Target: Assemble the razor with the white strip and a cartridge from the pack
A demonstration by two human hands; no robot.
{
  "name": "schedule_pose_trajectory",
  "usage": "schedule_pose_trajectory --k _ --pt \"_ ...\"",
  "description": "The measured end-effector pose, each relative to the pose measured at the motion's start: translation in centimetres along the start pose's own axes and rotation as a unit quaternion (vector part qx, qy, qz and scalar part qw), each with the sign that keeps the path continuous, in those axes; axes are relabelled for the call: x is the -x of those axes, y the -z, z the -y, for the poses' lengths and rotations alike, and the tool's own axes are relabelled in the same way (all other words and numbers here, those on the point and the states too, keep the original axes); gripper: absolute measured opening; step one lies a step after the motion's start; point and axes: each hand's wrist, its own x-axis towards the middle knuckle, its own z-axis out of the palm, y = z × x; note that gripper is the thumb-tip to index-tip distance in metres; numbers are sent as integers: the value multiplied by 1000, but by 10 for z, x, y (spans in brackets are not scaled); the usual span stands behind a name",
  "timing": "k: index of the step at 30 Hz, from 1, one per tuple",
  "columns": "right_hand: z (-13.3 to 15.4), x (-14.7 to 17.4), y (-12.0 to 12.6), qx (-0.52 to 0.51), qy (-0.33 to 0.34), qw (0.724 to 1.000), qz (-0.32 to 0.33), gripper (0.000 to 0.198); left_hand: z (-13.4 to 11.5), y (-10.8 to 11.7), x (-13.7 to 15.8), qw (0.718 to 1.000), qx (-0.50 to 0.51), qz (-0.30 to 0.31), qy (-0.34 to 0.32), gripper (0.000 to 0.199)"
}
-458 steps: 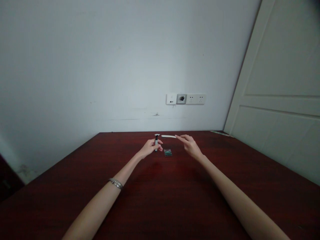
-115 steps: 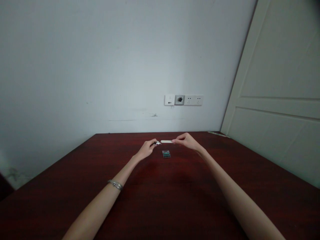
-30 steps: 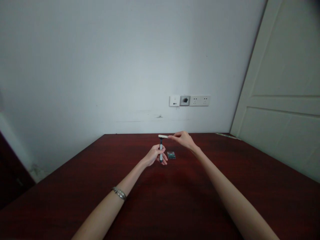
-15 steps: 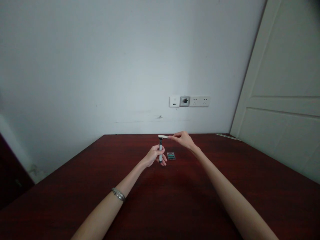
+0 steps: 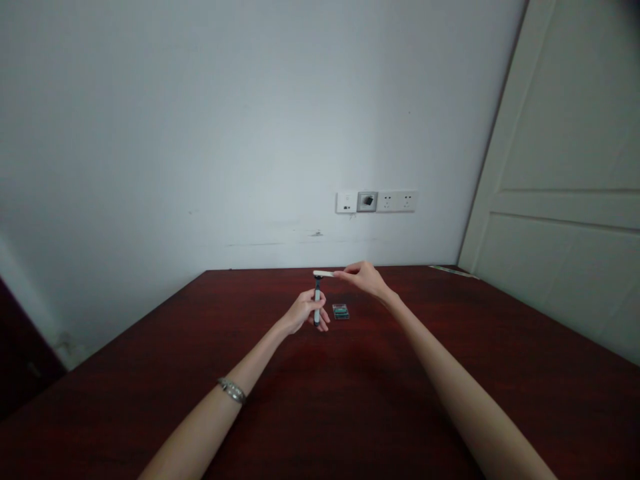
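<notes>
My left hand (image 5: pixel 303 311) is closed around the grey-and-black handle of a razor (image 5: pixel 317 308), which stands upright with its head on top. My right hand (image 5: pixel 365 277) pinches one end of a slim white stick-like thing (image 5: pixel 324 274). That white piece lies level across the razor's head and seems to touch it; its exact kind is too small to tell. Just right of my left fingers, a small clear case (image 5: pixel 341 312) with something green in it rests on the table.
The dark red wooden table (image 5: pixel 320 413) runs back to a pale wall (image 5: pixel 250 133). Sockets and switches (image 5: pixel 396 201) are set in the wall above its far edge. A flat, thin strip (image 5: pixel 454 271) lies at the far right edge, by a white panelled door (image 5: pixel 560 200).
The whole view has shifted slightly, so everything sits a little further left. Both hands keep their holds, and the white piece still lies across the razor's head.
</notes>
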Motion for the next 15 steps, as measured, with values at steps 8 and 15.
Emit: schedule_pose_trajectory --k 8,15 --pt "-8 0 6 17 -4 1000 -13 65 2 5 2 1000 -6 -6 -1 32" --pt "0 0 1 10 10 1000 -16 64 1 -1 -1 1000 -12 -2 -1 32"
